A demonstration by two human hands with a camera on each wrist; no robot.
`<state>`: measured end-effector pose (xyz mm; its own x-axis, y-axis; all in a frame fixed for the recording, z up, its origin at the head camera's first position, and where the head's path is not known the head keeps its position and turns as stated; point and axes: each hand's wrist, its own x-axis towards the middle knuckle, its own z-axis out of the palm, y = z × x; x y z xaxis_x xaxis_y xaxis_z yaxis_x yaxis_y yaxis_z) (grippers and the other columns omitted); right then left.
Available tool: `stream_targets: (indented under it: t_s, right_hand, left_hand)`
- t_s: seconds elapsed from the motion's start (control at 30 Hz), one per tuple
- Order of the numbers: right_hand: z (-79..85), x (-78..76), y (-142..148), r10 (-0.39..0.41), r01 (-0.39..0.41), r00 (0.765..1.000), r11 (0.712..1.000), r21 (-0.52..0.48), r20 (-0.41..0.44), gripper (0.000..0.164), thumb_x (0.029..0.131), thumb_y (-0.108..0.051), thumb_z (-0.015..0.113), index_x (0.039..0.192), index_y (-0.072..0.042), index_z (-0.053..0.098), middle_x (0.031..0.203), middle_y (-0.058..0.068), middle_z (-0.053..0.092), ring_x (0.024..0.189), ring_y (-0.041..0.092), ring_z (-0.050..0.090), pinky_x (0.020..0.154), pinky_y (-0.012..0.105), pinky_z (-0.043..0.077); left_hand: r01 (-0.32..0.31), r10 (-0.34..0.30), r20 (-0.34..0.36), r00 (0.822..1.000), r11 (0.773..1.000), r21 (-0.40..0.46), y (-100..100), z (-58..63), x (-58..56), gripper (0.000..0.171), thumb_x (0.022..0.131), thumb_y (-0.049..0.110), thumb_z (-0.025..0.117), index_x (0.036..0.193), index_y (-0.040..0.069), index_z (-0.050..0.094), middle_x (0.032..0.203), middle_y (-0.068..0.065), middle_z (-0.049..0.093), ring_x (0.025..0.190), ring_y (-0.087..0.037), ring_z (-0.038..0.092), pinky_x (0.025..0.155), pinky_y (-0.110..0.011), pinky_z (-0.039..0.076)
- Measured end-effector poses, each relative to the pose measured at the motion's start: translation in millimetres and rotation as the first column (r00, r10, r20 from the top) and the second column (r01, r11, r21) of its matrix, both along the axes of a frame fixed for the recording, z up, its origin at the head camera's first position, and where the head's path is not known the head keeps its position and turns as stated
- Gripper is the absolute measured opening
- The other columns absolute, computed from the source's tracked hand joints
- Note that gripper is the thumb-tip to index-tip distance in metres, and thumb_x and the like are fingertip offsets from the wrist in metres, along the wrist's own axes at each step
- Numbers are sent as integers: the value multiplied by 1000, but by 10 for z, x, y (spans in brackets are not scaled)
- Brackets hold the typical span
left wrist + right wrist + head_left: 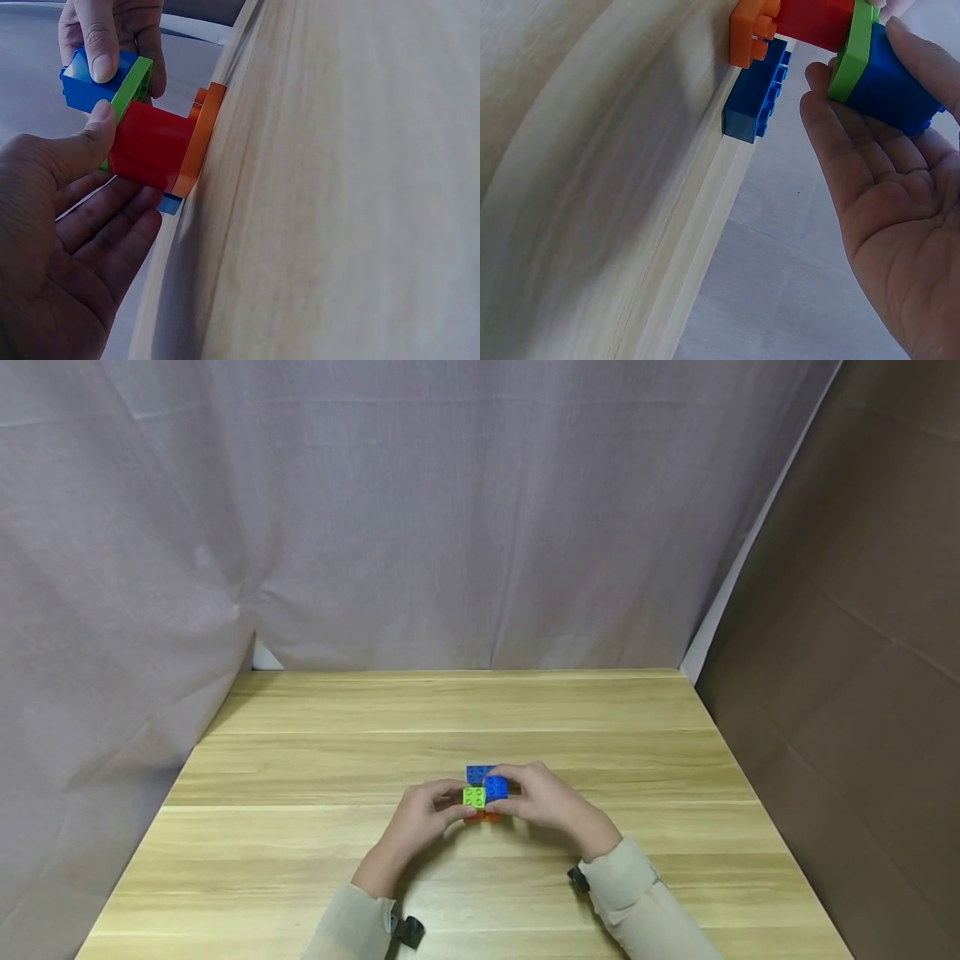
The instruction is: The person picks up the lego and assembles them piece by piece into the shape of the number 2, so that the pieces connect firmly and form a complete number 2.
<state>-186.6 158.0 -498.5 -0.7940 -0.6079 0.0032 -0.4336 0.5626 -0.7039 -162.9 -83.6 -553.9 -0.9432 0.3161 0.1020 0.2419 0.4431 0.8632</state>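
Note:
A small stack of toy building bricks stands on the table between both hands. At its base is a thin orange brick (201,146), with a red brick (152,144) on it. A thin light-green brick (474,797) lies over the red one and juts out to the right. On that overhang sits a blue brick (894,84). My left hand (420,818) pinches the stack's left side, thumb near the green and red bricks. My right hand (550,799) holds the blue brick between thumb and fingers, some fingertips hidden behind it.
Another, longer blue brick (748,101) lies on the table just behind the stack. The wooden table (337,735) reaches back to a grey curtain (390,527). A brown cloth (847,693) hangs along the right side.

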Motion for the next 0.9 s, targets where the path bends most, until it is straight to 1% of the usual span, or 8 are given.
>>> stream_targets:
  t_s: [0.13,0.37,0.5,0.9]
  right_hand:
    - [-3,-2,-1,-4,4,1000,1000,0,-1,39,92,-32,75,126,-14,67,101,-12,71,78,8,63,73,26,54]
    - [-14,-3,1,-3,3,1000,1000,-2,-7,37,92,-33,75,125,-18,67,99,-14,70,76,8,62,72,26,53]
    - [-23,-10,5,3,-3,1000,1000,-12,-12,36,92,-33,75,124,-18,67,97,-15,70,75,7,61,72,26,53]
    - [-53,-18,15,8,-8,1000,1000,-24,-15,36,92,-35,75,123,-19,68,99,-18,69,81,5,62,78,27,53]
  left_hand:
    - [1,-1,3,1000,1000,5,-3,8,-1,36,87,44,76,118,25,73,117,9,71,108,-15,69,96,-36,55]
    - [1,-1,-1,1000,1000,11,-4,13,6,35,88,44,76,118,25,73,117,8,71,108,-16,69,96,-37,55]
    - [1,-1,-1,1000,1000,13,-6,14,5,36,87,43,77,118,25,73,117,8,71,107,-15,69,95,-36,55]
    - [1,-1,-4,1000,1000,16,-4,-8,-3,36,88,43,77,118,23,73,117,7,72,105,-13,69,94,-34,56]
